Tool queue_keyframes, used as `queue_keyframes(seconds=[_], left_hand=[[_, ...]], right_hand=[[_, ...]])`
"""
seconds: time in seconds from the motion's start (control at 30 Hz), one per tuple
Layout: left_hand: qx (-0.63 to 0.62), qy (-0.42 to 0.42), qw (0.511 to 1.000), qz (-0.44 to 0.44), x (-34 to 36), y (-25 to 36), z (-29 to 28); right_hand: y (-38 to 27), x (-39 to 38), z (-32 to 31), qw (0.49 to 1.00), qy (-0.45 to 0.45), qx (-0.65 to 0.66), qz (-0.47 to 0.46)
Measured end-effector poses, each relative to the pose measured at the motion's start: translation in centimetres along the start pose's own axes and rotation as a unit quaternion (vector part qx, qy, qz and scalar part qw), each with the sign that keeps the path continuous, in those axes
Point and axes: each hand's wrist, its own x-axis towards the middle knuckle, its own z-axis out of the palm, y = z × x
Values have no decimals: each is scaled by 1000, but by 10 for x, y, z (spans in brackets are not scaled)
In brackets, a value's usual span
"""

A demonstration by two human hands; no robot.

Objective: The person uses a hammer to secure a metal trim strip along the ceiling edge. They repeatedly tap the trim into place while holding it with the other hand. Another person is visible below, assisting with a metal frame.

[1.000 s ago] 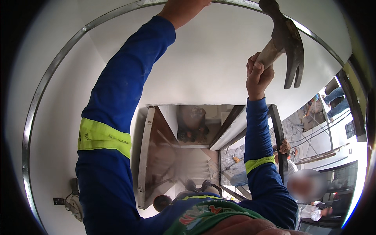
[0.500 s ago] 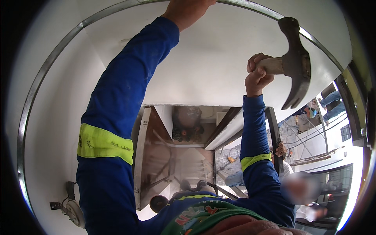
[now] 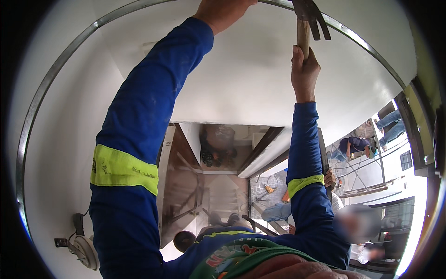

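My right hand [image 3: 305, 74] is closed around the wooden handle of a claw hammer [image 3: 304, 37]. The hammer stands upright, its dark head at the top edge of the view, overlapping a thin metal channel [image 3: 369, 44] that curves across the white surface. Whether head and channel touch, I cannot tell. High on the left, my left hand [image 3: 223, 15] reaches up to the same channel. Its fingers run out of view at the top, so what they hold is hidden. Both arms are raised in blue sleeves with yellow bands.
Below me are a brown floor and a board [image 3: 166, 186] standing on edge. A round lamp-like fixture [image 3: 86, 251] with a cable is at the lower left. At the right, another person's hand grips a dark frame [image 3: 324, 158]; further people and scaffolding [image 3: 364, 172] are beyond.
The hammer has swung from a sideways tilt at the right to upright, moving up and left to the metal channel. My left hand stays nearly in place.
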Motion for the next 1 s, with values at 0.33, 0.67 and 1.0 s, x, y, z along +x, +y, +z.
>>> queue_keyframes(seconds=[0.33,0.67,1.0], left_hand=[[-5,4,1000,-7,-1,1,-1],[-17,11,1000,-9,-2,0,-1],[-9,-5,1000,-21,-2,1,0]], right_hand=[[-4,-7,-1,980,36,179,-83],[-5,-13,-2,929,89,263,-246],[-6,-16,-1,895,96,363,-243]])
